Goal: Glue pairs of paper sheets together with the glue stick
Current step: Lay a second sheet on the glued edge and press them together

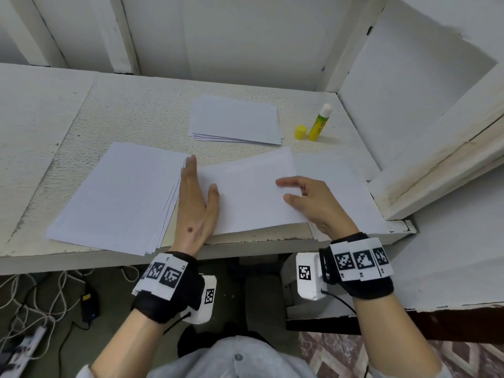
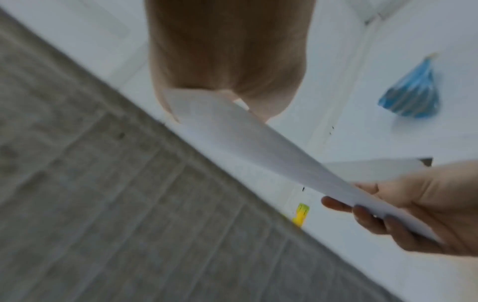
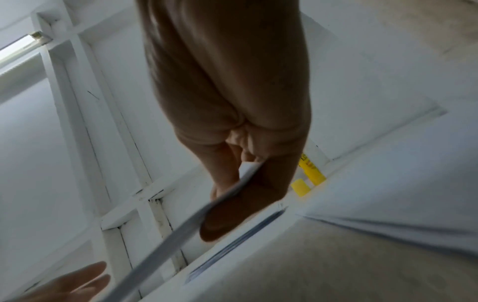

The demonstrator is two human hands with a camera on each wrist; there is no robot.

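Left hand: my left hand (image 1: 195,203) has its fingers straight and pressed together, thumb spread, at the left edge of the held sheet (image 1: 251,192); whether it touches that edge I cannot tell.
Right hand: my right hand (image 1: 316,203) pinches the sheet's right side, thumb on top and fingers curled beneath, as the left wrist view shows.
Held sheet: it is lifted and bowed between both hands, above the near middle of the table (image 1: 41,110).
Left stack: a paper stack (image 1: 117,195) lies flat just left of my left hand, its near corner over the table's edge.
Far stack: a smaller stack (image 1: 234,120) lies beyond the held sheet.
Glue stick: the glue stick (image 1: 319,122) stands upright and uncapped at far right, its yellow cap (image 1: 300,132) just beside it on the left.
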